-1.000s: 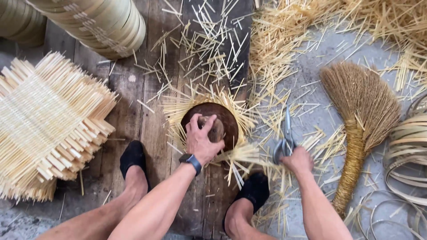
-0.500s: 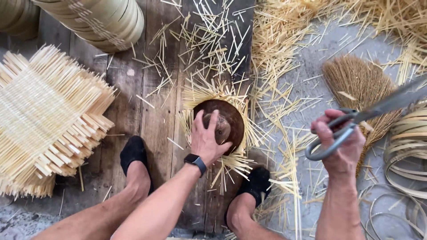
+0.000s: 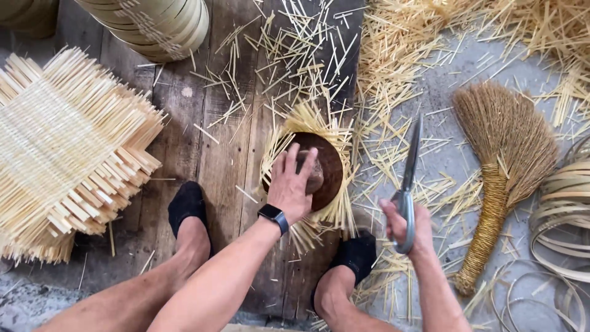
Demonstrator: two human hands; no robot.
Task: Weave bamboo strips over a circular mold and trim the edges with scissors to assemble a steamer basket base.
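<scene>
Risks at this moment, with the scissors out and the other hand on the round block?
1. The right hand holds long scissors with blades pointing away, close to the left hand pressing the dark round block; a slip might nick fingers.
2. Both feet in thin black socks sit beside the woven strips pinned under the block, near any cut.
3. Loose bamboo offcuts litter the planks, possible splinters.

The setting is a basket-weaving workshop, with work done at floor level. Indicators: a stack of woven bamboo mats on a worn plank floor; cut bamboo slivers scattered across planks and concrete; stacked bamboo hoops at the top; coiled strips at right; a straw broom; scissors in hand.
</scene>
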